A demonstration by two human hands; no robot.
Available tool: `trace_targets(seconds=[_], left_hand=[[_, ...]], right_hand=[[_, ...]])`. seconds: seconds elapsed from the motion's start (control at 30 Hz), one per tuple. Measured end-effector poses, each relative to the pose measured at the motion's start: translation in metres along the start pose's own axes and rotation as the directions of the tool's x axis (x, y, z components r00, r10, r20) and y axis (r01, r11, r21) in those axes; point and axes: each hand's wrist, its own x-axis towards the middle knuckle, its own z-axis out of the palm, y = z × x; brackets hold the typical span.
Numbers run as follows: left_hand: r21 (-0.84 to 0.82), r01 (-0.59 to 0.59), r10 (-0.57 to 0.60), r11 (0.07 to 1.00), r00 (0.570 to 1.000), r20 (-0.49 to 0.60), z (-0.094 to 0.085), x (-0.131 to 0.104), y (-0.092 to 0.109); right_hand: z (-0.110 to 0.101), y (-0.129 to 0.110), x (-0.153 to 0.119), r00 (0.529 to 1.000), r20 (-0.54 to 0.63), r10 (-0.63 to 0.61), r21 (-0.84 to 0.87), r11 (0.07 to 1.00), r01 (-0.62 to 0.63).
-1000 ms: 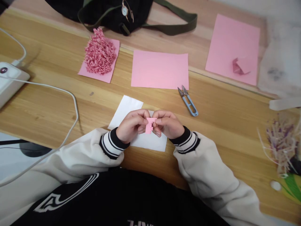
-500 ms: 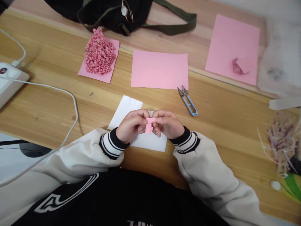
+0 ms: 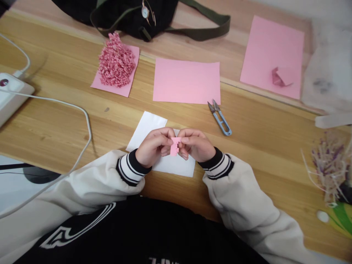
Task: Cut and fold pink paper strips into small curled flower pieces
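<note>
My left hand (image 3: 154, 146) and my right hand (image 3: 195, 144) meet over a white sheet (image 3: 150, 126) near the table's front edge. Between their fingertips they pinch a small folded pink paper piece (image 3: 174, 146), which hangs down slightly between the thumbs. Both hands' fingers are curled around it. Small blue-handled snips (image 3: 220, 118) lie on the wood just to the upper right of my right hand.
A pile of small pink folded pieces (image 3: 116, 62) rests on a pink sheet at the back left. Two more pink sheets (image 3: 187, 81) (image 3: 272, 55) lie farther back. A black bag (image 3: 132, 14), a white device with cable (image 3: 11, 93) and shredded straw (image 3: 330, 168) surround the work area.
The hands stay in place; the top edge of the pink piece looks a little narrower as the fingertips press it.
</note>
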Motion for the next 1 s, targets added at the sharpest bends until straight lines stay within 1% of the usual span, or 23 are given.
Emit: trace_targets(seconds=[0.5,0.7,1.0], left_hand=[[-0.009,-0.007,0.007,1.000,1.000,0.013,-0.0004,0.0002,-0.0011],[-0.013,0.001,-0.001,1.000,1.000,-0.002,0.0002,0.0005,-0.0010],[-0.023,0.008,-0.008,1.000,1.000,-0.008,0.0002,0.0004,-0.0003]], right_hand=[[-0.0006,0.0012,-0.0006,0.998,0.030,-0.057,0.006,0.998,0.057],[-0.0004,0.0022,0.0001,0.998,0.018,-0.053,-0.001,0.999,0.053],[-0.0026,0.0032,0.0002,0.997,0.058,-0.059,0.033,0.998,0.057]])
